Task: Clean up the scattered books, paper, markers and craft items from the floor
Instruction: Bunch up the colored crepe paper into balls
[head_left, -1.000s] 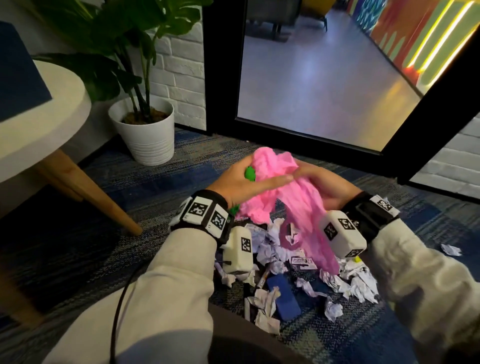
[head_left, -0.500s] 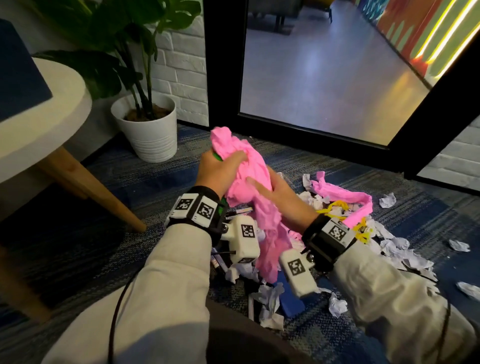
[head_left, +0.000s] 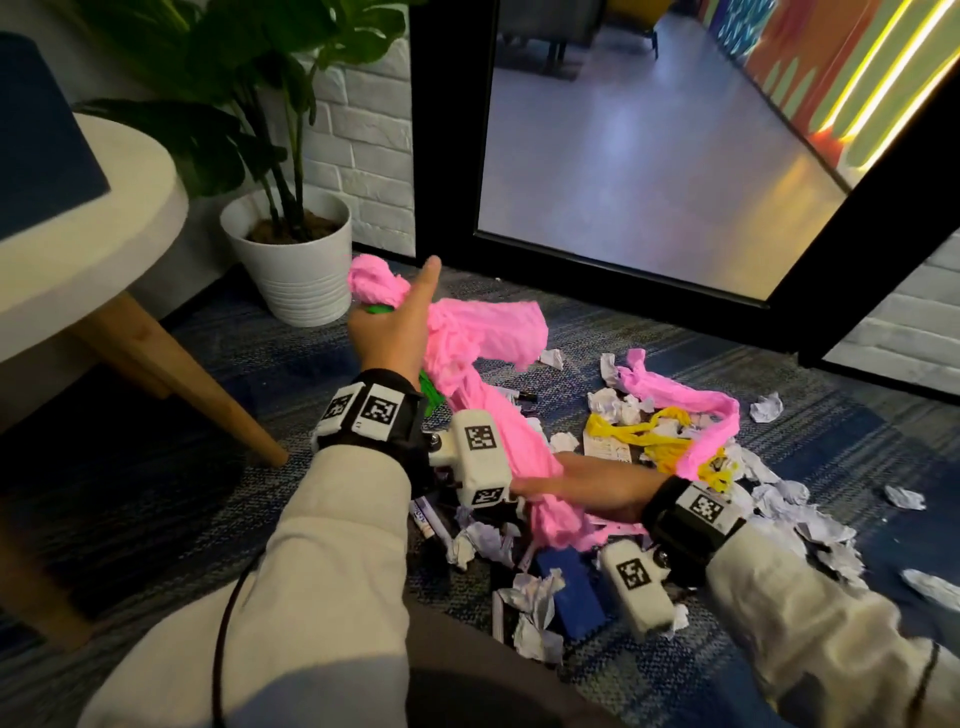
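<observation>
left hand (head_left: 395, 332): I have it raised above the carpet (head_left: 260, 364), fingers curled round the top wad of the pink paper (head_left: 488, 332), thumb sticking out. A green piece (head_left: 378, 310) is bunched in the same grip.
right hand (head_left: 597, 488): low, near the floor, at the lower run of the pink paper, which drapes across it. I can't tell whether the fingers pinch it or just lie under it.
pink paper, where: mostly off the floor, strung between my two hands. One loop flops out to the right of the left hand, and the tail drops onto the pile.
pink paper, feel: my guess is crepe or tissue, so very light, limp, no stiffness. It tears easily if I pull the hands apart, and it crushes small.
where to hold: I'd grab it by the bunched parts, not a single thin layer, then gather the slack loop into the wad and take up the tail last.
risk: the loose loop snags or drags scraps along, and the green piece could slip out of the wad.
left on floor: pink strip (head_left: 680, 396) tangled with a yellow strip (head_left: 649, 434), white scraps (head_left: 535, 597) all around, markers (head_left: 428, 522) and a blue block (head_left: 571, 587) under my wrists.
those, feel: strips and scraps look light and soft, fine for scooping by the handful. Markers look hard and may roll, so I'd pinch them one by one.
progress: early, I judge, with most of the pile untouched.
</observation>
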